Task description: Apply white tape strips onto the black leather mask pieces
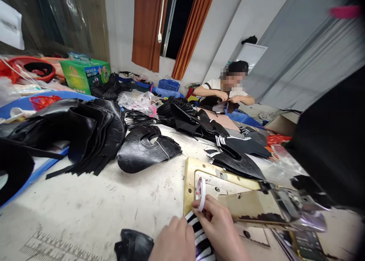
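Note:
At the bottom of the head view my right hand [219, 226] pinches a small white tape roll [200, 192] upright over the brass plate [189, 177] of a sewing machine. My left hand [173, 242] lies beside it on a black piece with white stripes [201, 244]. A crumpled black leather piece [134, 245] lies just left of my left hand. The machine's metal arm [279, 211] extends to the right of my right hand.
Stacks of black cut leather pieces [94, 135] cover the left and middle of the white worktable [99, 200]. A green box [84, 75] and a red basket [37, 67] stand at the back left. A person [228, 90] sits across the table handling dark material. The black machine body [333, 139] fills the right.

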Demonstrator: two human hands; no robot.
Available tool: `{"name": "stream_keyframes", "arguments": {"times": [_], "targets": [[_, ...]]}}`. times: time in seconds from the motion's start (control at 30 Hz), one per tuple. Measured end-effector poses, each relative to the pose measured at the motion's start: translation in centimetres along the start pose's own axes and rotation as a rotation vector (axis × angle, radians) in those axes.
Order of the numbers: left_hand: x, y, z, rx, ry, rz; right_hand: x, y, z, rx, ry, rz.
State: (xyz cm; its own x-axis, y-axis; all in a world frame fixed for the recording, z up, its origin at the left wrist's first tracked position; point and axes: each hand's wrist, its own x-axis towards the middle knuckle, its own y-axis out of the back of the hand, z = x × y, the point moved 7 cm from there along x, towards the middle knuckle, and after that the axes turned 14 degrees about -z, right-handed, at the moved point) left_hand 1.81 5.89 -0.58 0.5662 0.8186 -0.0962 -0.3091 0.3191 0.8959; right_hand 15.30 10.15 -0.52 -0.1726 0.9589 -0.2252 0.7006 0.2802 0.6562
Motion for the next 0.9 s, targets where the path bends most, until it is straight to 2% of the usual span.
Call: {"name": "stream_keyframes", "arguments": {"times": [0.07,0.17,0.27,0.37,0.6,0.7,0.8,0.9], "targets": [[1.4,1.1,-1.3,-0.308,0.08,-0.117,-0.1,0.1,0.4,0.17,0.008,-0.037],[3.4,2.3,-2.1,-0.548,0.184,-0.155,-0.3,0.4,0.6,0.293,0.046,-0.075],[5.0,2.3,-1.8,-0.59,0.179,-0.178,-0.7,0.4,0.6,0.361,0.059,-0.074],[5.8,1.5,-1.8,-0.64,0.142,-0.186,-1.2,0.6,0.0,0.382,0.074,-0.011],[6.7,-0.1,-3.3,-0.71,0.142,-0.191,-3.2,2.8,-2.7,0.159,0.271,0.338],[6.7,-0.3,-4.0,-0.707,0.177,-0.175,-4.3,2.3,-3.5,0.087,0.35,0.373],[7.0,-0.1,-4.8,-0.671,0.218,-0.143,-5.9,1.5,-4.0,0.084,0.348,0.398],[7.3,0.8,-5.3,-0.614,0.223,-0.119,-8.2,1.3,-4.4,0.077,0.346,0.514]]}}
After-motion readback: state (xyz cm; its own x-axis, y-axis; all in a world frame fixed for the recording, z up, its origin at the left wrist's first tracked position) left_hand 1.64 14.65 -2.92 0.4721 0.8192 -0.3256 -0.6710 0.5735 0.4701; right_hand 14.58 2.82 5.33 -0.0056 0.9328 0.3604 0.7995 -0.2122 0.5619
